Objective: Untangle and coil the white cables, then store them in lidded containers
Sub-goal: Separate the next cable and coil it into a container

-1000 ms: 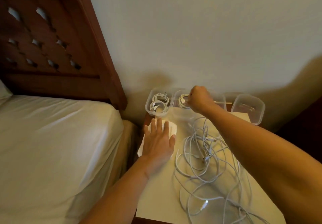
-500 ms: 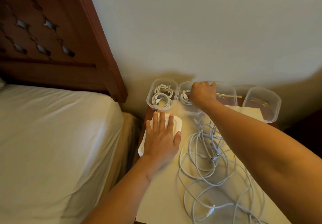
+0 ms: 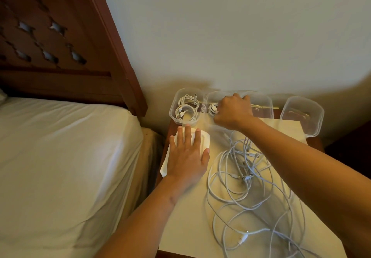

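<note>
- Resting palm down in the lower middle of the frame, the left hand (image 3: 186, 157) lies flat on a white lid (image 3: 203, 139), its fingers (image 3: 188, 137) straight and slightly spread, gripping nothing.
- The lid sits on the left edge of the counter (image 3: 186, 227), just in front of the left container (image 3: 174, 115).
- The right hand (image 3: 232, 111) reaches in from the lower right and hangs over the middle container (image 3: 265, 105), knuckles up.
- Its fingers are curled down into that container and closed on a small coiled cable (image 3: 212, 109), whose loops show at the hand's left edge.
- Three clear plastic containers stand in a row along the back of the counter, against the wall (image 3: 241, 27). All three are uncovered.
- The left container holds two coiled cables (image 3: 186, 111), one behind the other.
- The right container (image 3: 303, 121) stands apart from the other two, at the counter's far right corner.
- A tangle of white cables (image 3: 251, 179) sprawls loose over the right half of the counter, from just below the right hand's wrist down to the bottom edge of the frame, partly under the right forearm. Several plugs show among the loops.
- A bed (image 3: 60, 157) with a pale sheet fills the left of the frame, beside the counter.
- A dark wooden headboard (image 3: 50, 37) with cut-out holes rises in the upper left.
</note>
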